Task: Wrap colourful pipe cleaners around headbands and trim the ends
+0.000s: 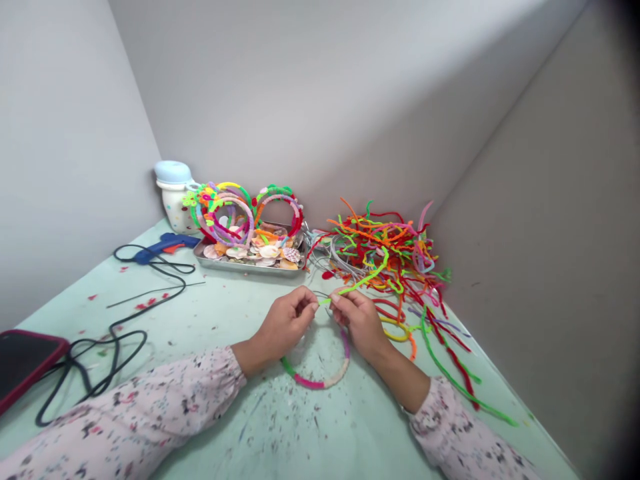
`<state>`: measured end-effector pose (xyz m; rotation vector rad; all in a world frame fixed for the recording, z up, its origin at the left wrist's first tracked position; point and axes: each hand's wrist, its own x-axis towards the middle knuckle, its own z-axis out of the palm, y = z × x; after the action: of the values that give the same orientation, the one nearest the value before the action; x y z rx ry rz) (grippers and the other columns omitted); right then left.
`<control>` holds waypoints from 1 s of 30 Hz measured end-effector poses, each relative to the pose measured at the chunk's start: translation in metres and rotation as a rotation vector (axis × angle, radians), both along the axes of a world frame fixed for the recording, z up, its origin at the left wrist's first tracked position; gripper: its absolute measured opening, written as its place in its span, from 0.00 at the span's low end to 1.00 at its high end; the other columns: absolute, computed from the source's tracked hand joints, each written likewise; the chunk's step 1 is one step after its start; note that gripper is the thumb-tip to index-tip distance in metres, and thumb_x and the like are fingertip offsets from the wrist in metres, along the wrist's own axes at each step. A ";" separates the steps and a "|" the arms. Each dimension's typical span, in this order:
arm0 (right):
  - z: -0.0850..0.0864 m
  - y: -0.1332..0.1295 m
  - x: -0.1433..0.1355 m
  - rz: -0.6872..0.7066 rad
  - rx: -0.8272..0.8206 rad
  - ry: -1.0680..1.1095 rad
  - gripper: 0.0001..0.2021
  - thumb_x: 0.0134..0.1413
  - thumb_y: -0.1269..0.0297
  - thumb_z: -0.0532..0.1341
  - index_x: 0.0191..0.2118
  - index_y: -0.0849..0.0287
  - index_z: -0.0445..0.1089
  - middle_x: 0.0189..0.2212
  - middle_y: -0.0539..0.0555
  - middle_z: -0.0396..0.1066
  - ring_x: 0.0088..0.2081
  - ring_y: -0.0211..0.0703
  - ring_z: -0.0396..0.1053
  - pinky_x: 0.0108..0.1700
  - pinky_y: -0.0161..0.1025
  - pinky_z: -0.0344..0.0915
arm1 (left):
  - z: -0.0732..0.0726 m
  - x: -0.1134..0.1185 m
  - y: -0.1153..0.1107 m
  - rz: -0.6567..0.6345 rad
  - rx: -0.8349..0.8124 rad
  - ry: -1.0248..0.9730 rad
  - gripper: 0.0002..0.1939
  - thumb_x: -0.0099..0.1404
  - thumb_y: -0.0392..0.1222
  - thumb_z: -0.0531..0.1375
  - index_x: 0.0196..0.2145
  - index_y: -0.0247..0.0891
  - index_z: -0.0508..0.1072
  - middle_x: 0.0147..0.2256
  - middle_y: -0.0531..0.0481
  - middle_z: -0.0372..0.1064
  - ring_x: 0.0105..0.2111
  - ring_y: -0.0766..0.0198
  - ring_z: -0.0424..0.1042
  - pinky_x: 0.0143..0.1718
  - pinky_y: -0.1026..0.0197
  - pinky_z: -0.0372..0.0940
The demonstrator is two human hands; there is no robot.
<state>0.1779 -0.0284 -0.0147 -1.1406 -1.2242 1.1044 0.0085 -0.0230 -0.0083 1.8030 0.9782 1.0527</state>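
A hoop (324, 384) wrapped in green, magenta, cream and purple hangs low between my hands, its bare wire ends near my fingertips. My left hand (286, 325) is closed, thumb and forefinger pinching the hoop's left side and the tip of a lime-green pipe cleaner. Opposite it, my right hand (361, 325) pinches the lime-green pipe cleaner (367, 277), whose long end sticks up to the right. A short stretch of it crosses the gap between the two hands. The exact contact under the fingers is hidden.
A metal tray (250, 268) of shells carries several colourful hoops. Beyond it stands a white cup (176, 203). A pile of pipe cleaners (385, 240) lies at the back right. At left are a blue glue gun (160, 247), a black cable (116, 347) and a phone (30, 360).
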 end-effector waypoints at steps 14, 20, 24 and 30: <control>0.001 -0.002 0.002 0.032 0.033 -0.007 0.12 0.52 0.56 0.61 0.27 0.60 0.67 0.18 0.46 0.63 0.21 0.35 0.58 0.25 0.34 0.54 | -0.003 -0.001 0.001 -0.015 -0.052 -0.027 0.11 0.66 0.45 0.50 0.31 0.37 0.66 0.24 0.56 0.62 0.25 0.68 0.62 0.28 0.66 0.56; 0.002 -0.003 0.000 0.020 0.055 -0.024 0.11 0.51 0.57 0.62 0.28 0.60 0.68 0.18 0.46 0.63 0.21 0.35 0.58 0.24 0.34 0.54 | -0.006 0.001 0.003 0.027 -0.036 0.042 0.10 0.65 0.44 0.50 0.30 0.38 0.65 0.22 0.56 0.62 0.24 0.68 0.61 0.27 0.66 0.54; 0.000 -0.001 0.001 0.018 0.059 -0.001 0.10 0.51 0.58 0.62 0.30 0.60 0.69 0.18 0.46 0.63 0.21 0.34 0.58 0.24 0.34 0.54 | -0.006 0.001 0.004 0.043 -0.018 0.055 0.10 0.65 0.44 0.49 0.30 0.38 0.65 0.22 0.56 0.62 0.24 0.67 0.61 0.27 0.65 0.54; -0.001 -0.001 0.001 0.024 0.071 0.003 0.09 0.51 0.58 0.62 0.31 0.60 0.69 0.17 0.45 0.62 0.20 0.34 0.57 0.24 0.34 0.53 | -0.007 0.001 0.004 0.022 -0.043 0.037 0.10 0.65 0.44 0.49 0.30 0.38 0.65 0.23 0.56 0.62 0.24 0.67 0.61 0.27 0.66 0.54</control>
<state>0.1791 -0.0294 -0.0160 -1.0727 -1.2674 1.0717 0.0093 -0.0189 -0.0155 1.7862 1.0376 1.0071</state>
